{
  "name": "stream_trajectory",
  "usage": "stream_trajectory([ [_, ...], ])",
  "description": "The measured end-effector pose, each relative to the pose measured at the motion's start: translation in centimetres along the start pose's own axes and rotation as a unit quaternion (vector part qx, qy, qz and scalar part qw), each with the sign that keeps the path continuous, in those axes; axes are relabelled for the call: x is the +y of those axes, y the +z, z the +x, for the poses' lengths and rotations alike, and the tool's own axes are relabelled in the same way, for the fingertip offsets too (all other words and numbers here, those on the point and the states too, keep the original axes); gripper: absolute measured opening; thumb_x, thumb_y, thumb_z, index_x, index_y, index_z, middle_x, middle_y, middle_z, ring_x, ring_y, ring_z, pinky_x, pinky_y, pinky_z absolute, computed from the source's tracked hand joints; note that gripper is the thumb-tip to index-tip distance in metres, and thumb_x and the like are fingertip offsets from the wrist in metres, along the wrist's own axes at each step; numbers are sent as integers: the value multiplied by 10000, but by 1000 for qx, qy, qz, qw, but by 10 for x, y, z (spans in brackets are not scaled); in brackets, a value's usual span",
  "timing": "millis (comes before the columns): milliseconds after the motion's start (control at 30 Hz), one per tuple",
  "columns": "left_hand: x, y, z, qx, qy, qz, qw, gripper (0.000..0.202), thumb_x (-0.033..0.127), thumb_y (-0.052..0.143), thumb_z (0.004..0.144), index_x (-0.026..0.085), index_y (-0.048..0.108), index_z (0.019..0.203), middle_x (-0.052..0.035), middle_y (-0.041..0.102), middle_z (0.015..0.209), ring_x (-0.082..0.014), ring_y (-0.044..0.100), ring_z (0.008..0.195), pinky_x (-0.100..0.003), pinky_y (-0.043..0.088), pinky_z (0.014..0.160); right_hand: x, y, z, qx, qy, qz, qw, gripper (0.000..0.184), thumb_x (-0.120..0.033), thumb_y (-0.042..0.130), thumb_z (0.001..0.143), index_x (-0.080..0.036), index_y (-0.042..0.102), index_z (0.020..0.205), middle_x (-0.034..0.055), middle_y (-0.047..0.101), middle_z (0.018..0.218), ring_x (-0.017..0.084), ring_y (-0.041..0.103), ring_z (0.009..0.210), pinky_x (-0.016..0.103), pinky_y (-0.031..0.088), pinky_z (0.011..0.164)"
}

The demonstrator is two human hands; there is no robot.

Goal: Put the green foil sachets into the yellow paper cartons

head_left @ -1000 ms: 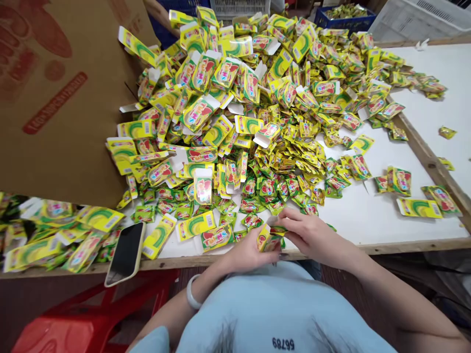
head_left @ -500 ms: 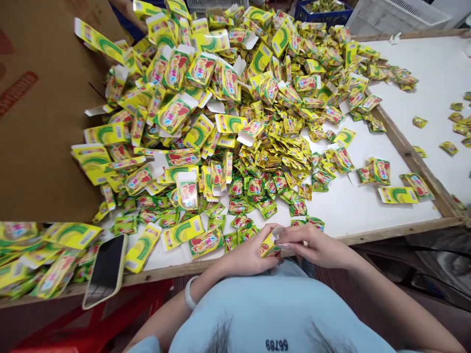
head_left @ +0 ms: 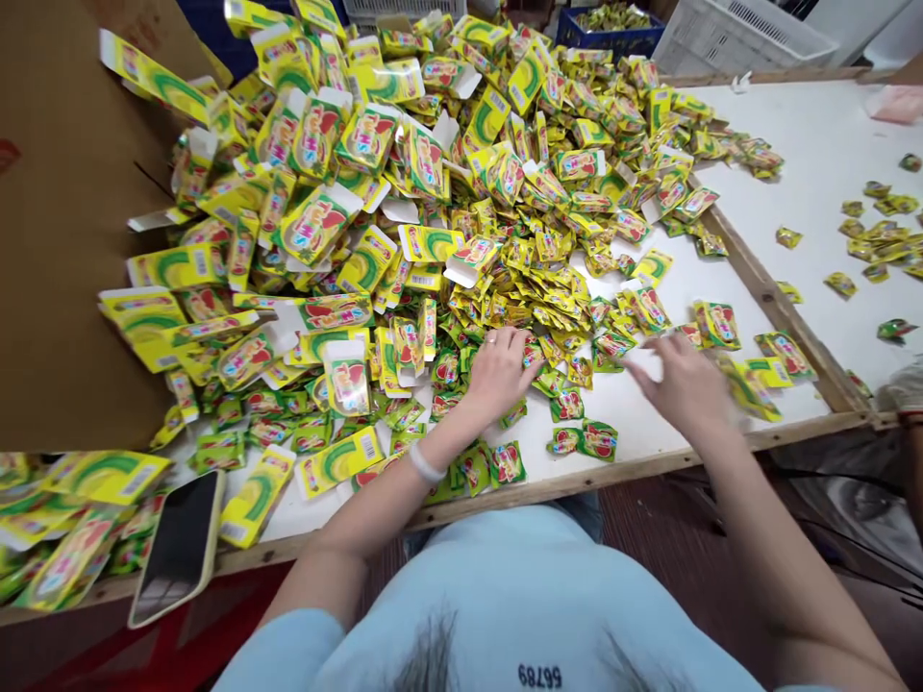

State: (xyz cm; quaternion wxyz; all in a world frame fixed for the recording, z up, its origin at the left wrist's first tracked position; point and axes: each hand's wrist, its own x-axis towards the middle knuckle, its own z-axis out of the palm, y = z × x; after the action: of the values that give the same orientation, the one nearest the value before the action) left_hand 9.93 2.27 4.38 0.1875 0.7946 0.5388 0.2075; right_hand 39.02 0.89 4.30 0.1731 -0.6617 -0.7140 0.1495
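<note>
My left hand point(head_left: 500, 373) rests on the small green candy packets point(head_left: 445, 368) at the front of the heap, thumb spread away from the fingers. Some of its fingertips are lost among the packets. To the right, my right hand point(head_left: 685, 389) hovers low over the white tabletop, thumb and forefinger apart around a white carton flap point(head_left: 644, 363). Whether they touch the flap, I cannot tell. Just beside this hand lies a blurred yellow-green carton point(head_left: 750, 389). Two green packets point(head_left: 583, 439) lie between my hands near the table edge.
A large heap of yellow cartons point(head_left: 317, 226) and loose yellow packets point(head_left: 540, 288) covers the table. A brown cardboard box point(head_left: 64, 288) stands at left, a phone point(head_left: 179, 548) at the front edge. A wooden strip point(head_left: 779, 312) divides the table; white and blue crates stand behind.
Both hands have left the small carton held at the front edge. The left went forward onto the green packets, the right forward and rightward. A carton now lies beside my right hand.
</note>
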Motion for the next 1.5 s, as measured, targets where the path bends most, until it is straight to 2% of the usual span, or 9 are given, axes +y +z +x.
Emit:
stream_trajectory([
  [133,-1,20,35,-38,-5,102,994,335,214,735,831,98,574,1102,-194,596,1134,-340,543,1107,-447,449,917,-39,43,51,-85,51,210,973,415,-551,816,681,-205,590,710,85,650,757,275,630,825,325,459,669],
  [267,-19,25,25,-33,-3,79,996,212,186,672,883,126,603,1074,-125,611,1064,-266,589,1017,-379,475,882,-42,54,44,-109,36,298,948,481,-635,776,670,-218,541,633,-5,565,554,189,569,553,311,455,547],
  [367,-24,14,3,26,-9,-63,998,165,254,626,929,140,644,1047,-89,607,1058,-208,609,976,-324,493,875,-50,61,16,-88,36,374,923,434,-654,593,842,-224,590,779,29,659,758,186,620,626,336,515,587],
  [533,-11,-1,-28,41,-67,-325,942,307,385,494,987,162,679,886,-24,578,784,-168,588,750,-275,518,669,-108,81,-9,54,5,515,855,232,-426,762,801,-218,661,780,67,624,1216,236,568,1181,386,466,999],
  [767,-14,-8,-58,24,-98,-400,911,397,524,564,925,161,687,1026,-65,612,926,-171,598,727,-272,504,586,-145,82,-18,32,61,528,847,267,-427,797,754,-218,635,787,2,636,753,149,581,689,269,514,643],
  [1033,-22,-14,-89,-13,-78,-358,930,344,455,602,920,178,694,1101,-80,679,939,-194,636,785,-319,527,709,-127,55,-17,-406,74,557,721,426,-433,823,718,-200,647,1028,16,727,801,166,685,558,298,590,529],
  [1200,-68,-43,-76,166,-138,-49,975,433,394,699,861,187,616,1232,-157,622,1251,-312,526,1221,-470,428,1017,-108,50,-22,-283,-18,509,813,225,-409,727,833,-225,737,962,34,743,832,172,666,581,302,583,523],
  [1333,-91,-74,-72,160,-100,123,974,265,226,490,973,195,665,1169,-128,694,1150,-300,548,1213,-510,334,1069,-97,48,-16,-118,-149,358,914,189,-297,631,919,-266,744,1068,96,615,1334,300,589,1229,481,533,982],
  [1500,-54,-109,-93,112,121,49,985,265,199,476,988,253,677,1153,-49,730,937,-182,653,900,-354,469,895,-116,53,-4,-126,-316,265,902,203,-234,626,919,-264,718,1097,63,301,1609,333,248,1495,591,219,1205],
])
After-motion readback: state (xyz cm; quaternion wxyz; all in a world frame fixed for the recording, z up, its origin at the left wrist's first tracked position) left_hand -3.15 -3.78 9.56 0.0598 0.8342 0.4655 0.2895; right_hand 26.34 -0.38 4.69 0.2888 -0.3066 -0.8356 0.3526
